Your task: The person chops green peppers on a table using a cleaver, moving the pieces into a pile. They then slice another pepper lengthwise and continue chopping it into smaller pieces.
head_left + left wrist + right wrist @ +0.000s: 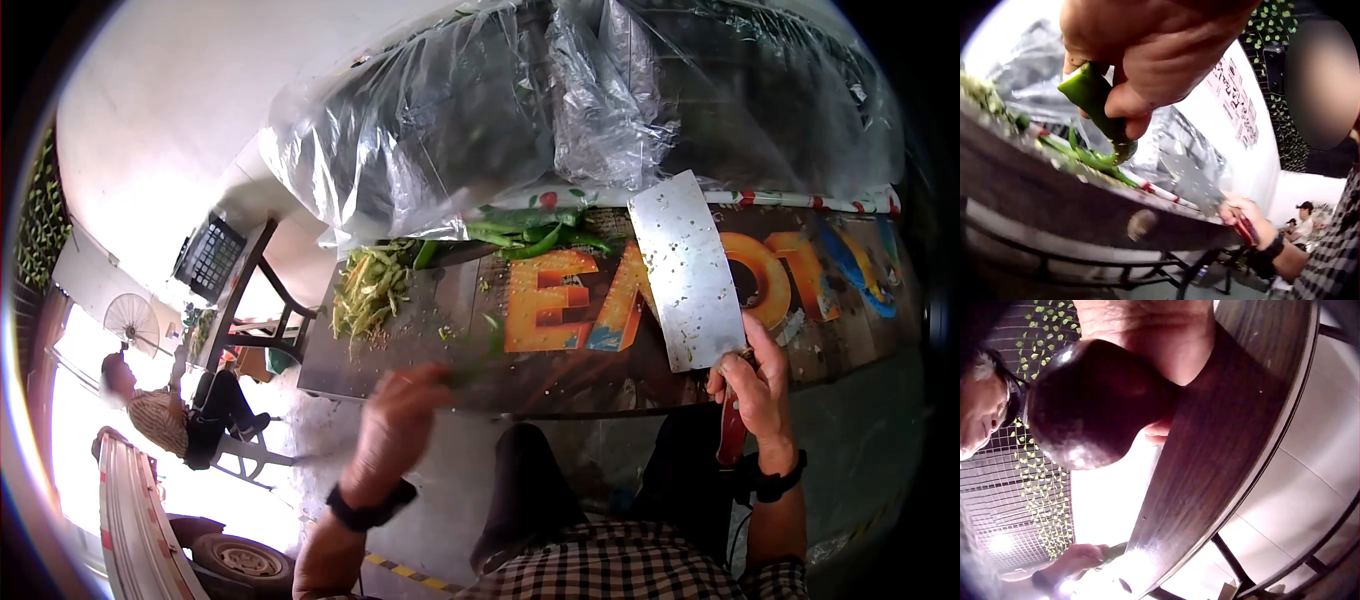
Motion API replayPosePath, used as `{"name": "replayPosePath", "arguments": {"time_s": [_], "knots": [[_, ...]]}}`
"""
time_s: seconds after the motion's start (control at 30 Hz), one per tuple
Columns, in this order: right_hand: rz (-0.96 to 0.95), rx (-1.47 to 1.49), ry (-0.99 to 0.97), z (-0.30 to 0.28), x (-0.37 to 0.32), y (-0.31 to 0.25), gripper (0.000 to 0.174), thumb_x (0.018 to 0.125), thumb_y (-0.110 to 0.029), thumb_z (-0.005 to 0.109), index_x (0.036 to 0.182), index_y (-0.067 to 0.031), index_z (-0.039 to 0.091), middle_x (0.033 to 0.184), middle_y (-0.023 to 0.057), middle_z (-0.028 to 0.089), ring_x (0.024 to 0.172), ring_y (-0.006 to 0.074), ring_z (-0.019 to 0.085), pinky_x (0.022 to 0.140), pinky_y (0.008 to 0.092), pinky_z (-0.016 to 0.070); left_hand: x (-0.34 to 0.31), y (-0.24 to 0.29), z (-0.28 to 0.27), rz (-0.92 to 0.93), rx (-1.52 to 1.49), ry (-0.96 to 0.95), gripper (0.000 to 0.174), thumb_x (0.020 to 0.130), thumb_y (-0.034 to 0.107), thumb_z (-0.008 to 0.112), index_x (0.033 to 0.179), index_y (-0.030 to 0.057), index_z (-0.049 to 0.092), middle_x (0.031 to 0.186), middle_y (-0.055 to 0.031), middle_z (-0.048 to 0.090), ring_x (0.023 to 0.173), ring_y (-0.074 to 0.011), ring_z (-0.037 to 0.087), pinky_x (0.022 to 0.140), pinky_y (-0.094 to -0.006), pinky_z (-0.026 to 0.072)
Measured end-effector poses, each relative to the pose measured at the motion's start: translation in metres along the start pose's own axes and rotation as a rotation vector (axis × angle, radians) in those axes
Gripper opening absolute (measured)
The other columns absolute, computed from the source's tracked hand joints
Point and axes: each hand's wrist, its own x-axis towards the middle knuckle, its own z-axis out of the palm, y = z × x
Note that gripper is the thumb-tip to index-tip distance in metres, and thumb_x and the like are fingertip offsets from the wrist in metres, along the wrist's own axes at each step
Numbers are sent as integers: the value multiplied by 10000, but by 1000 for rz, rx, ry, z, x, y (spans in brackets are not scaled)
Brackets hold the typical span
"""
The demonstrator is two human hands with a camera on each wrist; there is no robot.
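In the left wrist view, my left hand [1154, 53] pinches a green pepper [1092, 100] whose pale cut end shows. From the head view this hand blurs above the front edge of the table [335, 370]. My right hand [757, 385] grips a cleaver [685, 275] by its red handle [733, 430]. Its broad blade, specked with small bits, points away over the printed letters of the tabletop. The handle's rounded end [1085, 403] fills much of the right wrist view. Several whole green peppers [545, 240] lie at the table's back, beside a heap of pale green cut pieces [368, 295].
Clear plastic sheeting [420, 130] drapes over the back of the table. Small scraps and seeds dot the tabletop. To the left stand a dark table with a black crate [212, 258], a fan [132, 322], and a seated person [165, 415].
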Motion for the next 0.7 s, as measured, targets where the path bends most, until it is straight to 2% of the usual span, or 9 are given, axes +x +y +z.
{"name": "replayPosePath", "arguments": {"time_s": [0.07, 0.1, 0.2, 0.23, 0.33, 0.43, 0.53, 0.7], "knots": [[-11, -4, 1, 0, 0, 0, 468, 917, -76, 483, 1372, 32, 461, 744, 53, 615, 580, 83, 553, 528, 236, 468, -8, 13, 13, 17, -16, -104, 270, 763, -102, 566, 919, 77, 693, 1132, -122, 687, 1026, -317, 641, 887, -398, 517], [-13, -8, 1, 0, 0, 1, 467, 917, -76, 483, 1371, 32, 460, 740, 52, 614, 580, 83, 552, 527, 236, 468, -8, 5, 12, -46, -18, -89, 276, 759, -103, 563, 923, 75, 695, 1134, -127, 686, 1021, -321, 645, 884, -396, 520], [-13, -17, -2, -1, -1, 2, 463, 919, -73, 481, 1370, 31, 461, 734, 49, 612, 581, 82, 551, 528, 236, 467, -14, -59, 6, -250, -64, -22, 277, 749, -103, 542, 913, 56, 698, 1120, -137, 688, 961, -340, 670, 851, -387, 539], [-12, -18, -4, -1, -1, 2, 461, 920, -71, 480, 1369, 30, 462, 734, 49, 613, 583, 82, 551, 529, 236, 467, -9, -70, -2, -240, 16, 2, 251, 761, -90, 527, 889, 45, 696, 1096, -117, 695, 917, -352, 679, 821, -386, 546], [-7, -15, -9, -1, 0, -1, 455, 921, -64, 474, 1367, 26, 467, 734, 49, 614, 587, 81, 550, 535, 235, 467, -14, -126, -13, -197, 322, 9, 219, 785, -41, 544, 852, 79, 714, 1094, -83, 697, 1000, -323, 649, 869, -387, 520], [0, -13, -13, -2, 0, 0, 453, 921, -58, 467, 1366, 24, 471, 736, 50, 614, 590, 82, 549, 541, 236, 469, -18, -154, -21, -214, 384, 5, 204, 787, -22, 552, 815, 91, 720, 1093, -78, 697, 1034, -299, 631, 899, -385, 500], [4, -14, -34, -3, 1, -1, 454, 920, -53, 463, 1367, 27, 471, 739, 51, 613, 589, 84, 549, 541, 240, 471, -23, -166, -25, -104, 386, 73, 155, 774, -49, 567, 795, 54, 680, 1092, -112, 695, 992, -337, 639, 878, -400, 498], [-1, -21, -36, -4, 1, -1, 461, 916, -53, 463, 1368, 36, 466, 741, 56, 612, 578, 86, 546, 535, 245, 471, -24, -174, -24, -202, 355, 132, 178, 760, -69, 556, 799, 52, 681, 1109, -119, 695, 1032, -330, 639, 886, -398, 498]]}}
